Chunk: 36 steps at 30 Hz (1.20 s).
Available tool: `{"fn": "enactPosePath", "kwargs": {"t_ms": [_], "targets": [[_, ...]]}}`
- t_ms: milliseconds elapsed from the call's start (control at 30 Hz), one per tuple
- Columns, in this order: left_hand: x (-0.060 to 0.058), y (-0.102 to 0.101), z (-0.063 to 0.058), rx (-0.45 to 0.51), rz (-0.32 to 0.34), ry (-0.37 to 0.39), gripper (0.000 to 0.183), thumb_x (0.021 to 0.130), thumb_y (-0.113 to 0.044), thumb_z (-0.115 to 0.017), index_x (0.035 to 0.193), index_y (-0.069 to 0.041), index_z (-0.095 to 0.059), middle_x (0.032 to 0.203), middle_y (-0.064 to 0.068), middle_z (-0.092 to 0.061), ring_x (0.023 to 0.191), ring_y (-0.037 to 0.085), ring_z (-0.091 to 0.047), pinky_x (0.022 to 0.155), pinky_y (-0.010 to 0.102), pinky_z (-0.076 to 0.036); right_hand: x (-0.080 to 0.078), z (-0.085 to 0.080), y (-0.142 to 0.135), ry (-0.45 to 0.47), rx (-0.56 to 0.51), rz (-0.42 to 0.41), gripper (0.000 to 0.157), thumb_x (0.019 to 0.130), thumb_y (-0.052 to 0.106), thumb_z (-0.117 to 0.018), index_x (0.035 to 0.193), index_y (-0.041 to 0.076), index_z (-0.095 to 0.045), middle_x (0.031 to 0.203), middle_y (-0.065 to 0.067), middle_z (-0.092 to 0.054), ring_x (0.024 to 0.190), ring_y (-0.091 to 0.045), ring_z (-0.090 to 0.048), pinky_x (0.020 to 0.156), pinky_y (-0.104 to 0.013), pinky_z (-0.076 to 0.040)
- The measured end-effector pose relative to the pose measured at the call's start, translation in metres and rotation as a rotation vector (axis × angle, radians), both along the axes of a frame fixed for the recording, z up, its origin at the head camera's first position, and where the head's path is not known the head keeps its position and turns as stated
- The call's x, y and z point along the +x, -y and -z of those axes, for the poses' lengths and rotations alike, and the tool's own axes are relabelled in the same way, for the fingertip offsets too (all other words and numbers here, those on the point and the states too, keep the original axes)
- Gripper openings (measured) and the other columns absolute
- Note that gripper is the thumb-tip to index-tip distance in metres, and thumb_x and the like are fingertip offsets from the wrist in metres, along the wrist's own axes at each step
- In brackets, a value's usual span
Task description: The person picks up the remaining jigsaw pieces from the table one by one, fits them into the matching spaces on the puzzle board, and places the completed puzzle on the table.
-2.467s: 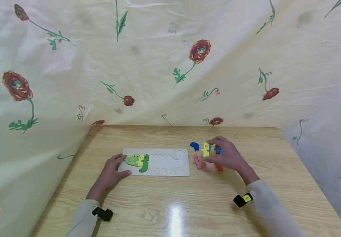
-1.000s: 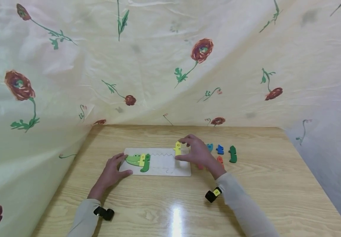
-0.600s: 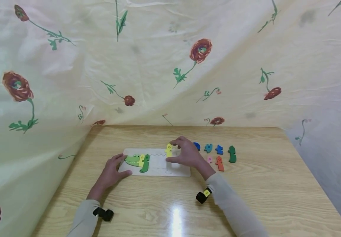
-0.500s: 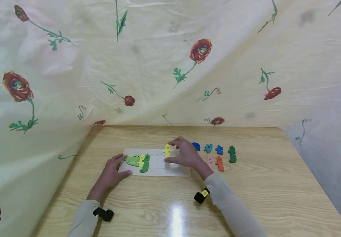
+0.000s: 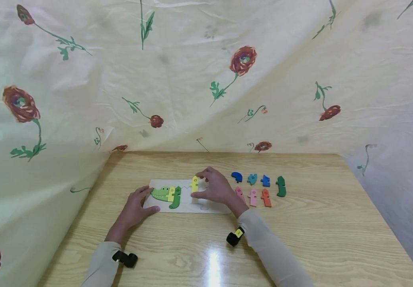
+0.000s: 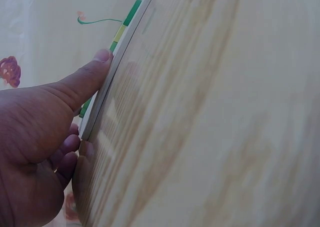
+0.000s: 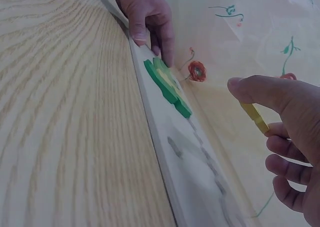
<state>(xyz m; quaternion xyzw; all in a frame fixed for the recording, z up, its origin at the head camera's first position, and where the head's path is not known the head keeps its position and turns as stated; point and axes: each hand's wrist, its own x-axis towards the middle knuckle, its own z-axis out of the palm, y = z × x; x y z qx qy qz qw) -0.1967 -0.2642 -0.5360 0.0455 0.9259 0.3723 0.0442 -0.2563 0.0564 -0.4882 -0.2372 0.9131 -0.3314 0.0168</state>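
Note:
A white puzzle board (image 5: 184, 208) lies flat on the table, with a crocodile outline drawn along it. At its left end sit a green crocodile head piece (image 5: 161, 194), a slim yellow piece (image 5: 171, 194) and a green leg piece (image 5: 175, 200), side by side. My left hand (image 5: 134, 208) holds the board's left end, its thumb (image 6: 95, 69) along the near edge. Between thumb and fingertips my right hand (image 5: 216, 187) pinches another yellow puzzle piece (image 5: 194, 184). The right wrist view shows this yellow piece (image 7: 255, 118) raised above the board, right of the green leg piece.
Right of the board lie loose puzzle pieces in two rows: a dark blue piece (image 5: 236, 177), a teal piece (image 5: 252, 179), a blue piece (image 5: 265, 181), a green piece (image 5: 281, 186), a magenta piece (image 5: 240, 193), a pink piece (image 5: 253, 197) and an orange-red piece (image 5: 266, 198). Flowered cloth (image 5: 177, 87) hangs behind.
My right hand has carried the yellow piece leftward from among the loose pieces to over the board's middle, uncovering the loose pieces. My left hand has stayed at the board's left end.

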Motion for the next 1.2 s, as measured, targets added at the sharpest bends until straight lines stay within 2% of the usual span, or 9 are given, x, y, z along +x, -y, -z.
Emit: {"fn": "enactPosePath", "kwargs": {"t_ms": [267, 600, 933, 1200], "targets": [[0.000, 0.000, 0.000, -0.003, 0.000, 0.004, 0.086, 0.085, -0.035, -0.084, 0.154, -0.005, -0.043, 0.163, 0.021, -0.030, 0.147, 0.046, -0.026, 0.118, 0.063, -0.029, 0.002, 0.008, 0.016, 0.002, 0.024, -0.001, 0.072, 0.074, 0.049, -0.090, 0.132, 0.012, -0.069, 0.118, -0.005, -0.064, 0.107, -0.023, -0.060, 0.089, -0.038, -0.055], [0.001, 0.000, -0.001, 0.006, 0.004, -0.005, 0.085, 0.085, -0.033, -0.085, 0.154, -0.004, -0.044, 0.162, 0.022, -0.031, 0.146, 0.046, -0.027, 0.117, 0.063, -0.030, 0.002, 0.021, 0.026, 0.009, 0.034, -0.011, 0.072, 0.074, 0.050, -0.090, 0.132, 0.013, -0.069, 0.117, -0.001, -0.064, 0.101, -0.017, -0.059, 0.086, -0.033, -0.053], [0.002, -0.001, -0.003, 0.003, -0.008, 0.004, 0.084, 0.085, -0.031, -0.084, 0.154, -0.004, -0.043, 0.163, 0.021, -0.030, 0.147, 0.045, -0.026, 0.118, 0.062, -0.029, 0.000, 0.032, 0.032, -0.016, 0.064, -0.037, 0.071, 0.075, 0.053, -0.088, 0.130, 0.012, -0.070, 0.116, -0.001, -0.064, 0.105, -0.018, -0.060, 0.092, -0.037, -0.053], [0.001, -0.002, -0.002, 0.004, -0.009, 0.001, 0.085, 0.085, -0.031, -0.084, 0.154, -0.004, -0.044, 0.162, 0.021, -0.031, 0.147, 0.046, -0.026, 0.118, 0.062, -0.029, 0.001, 0.036, 0.036, -0.050, 0.077, -0.033, 0.071, 0.073, 0.053, -0.089, 0.129, 0.012, -0.071, 0.113, -0.001, -0.065, 0.102, -0.017, -0.060, 0.087, -0.035, -0.054]]}}
